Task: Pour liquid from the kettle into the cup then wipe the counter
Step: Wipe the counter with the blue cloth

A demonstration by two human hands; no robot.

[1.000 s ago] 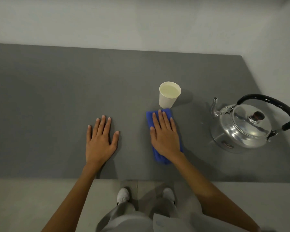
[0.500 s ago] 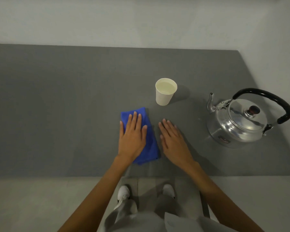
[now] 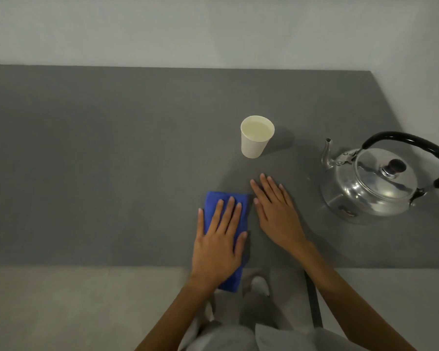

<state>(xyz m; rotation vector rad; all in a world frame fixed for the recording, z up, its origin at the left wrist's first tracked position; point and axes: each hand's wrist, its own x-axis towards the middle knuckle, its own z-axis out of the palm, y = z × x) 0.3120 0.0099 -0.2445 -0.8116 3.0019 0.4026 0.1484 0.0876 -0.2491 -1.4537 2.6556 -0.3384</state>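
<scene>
Grey counter [image 3: 112, 160] runs wall to wall w/ a pale wall behind and at the right; near edge crosses low in my head view, pale floor below it.

Cup [image 3: 256, 136]: white paper, upright, centre-right of counter, pale liquid inside up near the rim. Nothing touching it.

Kettle [image 3: 373, 183]: polished metal, upright at right of cup, well apart from it. Lid on, dark knob on top, black handle arched over, spout pointing left toward the cup side. Nothing touching it.

Cloth [image 3: 238, 219]: blue, folded to a long strip, lying near the counter front, nearer to me than the cup and a bit left of it. Its near end hangs past the counter edge. Far end flat on the surface.

Left hand [image 3: 219, 244]: palm down on the cloth, fingers spread and straight, pressing flat, not gripping. Thumb lies on the cloth's right side; little finger is off the cloth's left edge, on the counter.

Right hand [image 3: 276, 211]: palm down on bare counter just beside the cloth's right edge, fingers straight and close together, pointing up-left toward the cup. Holds nothing. Cannot tell if thumb touches the cloth. Hand sits between cloth and kettle, clear of both cup and kettle.

Both forearms bare. Pale trousers and a white shoe [image 3: 260, 286] seen below the edge.
</scene>
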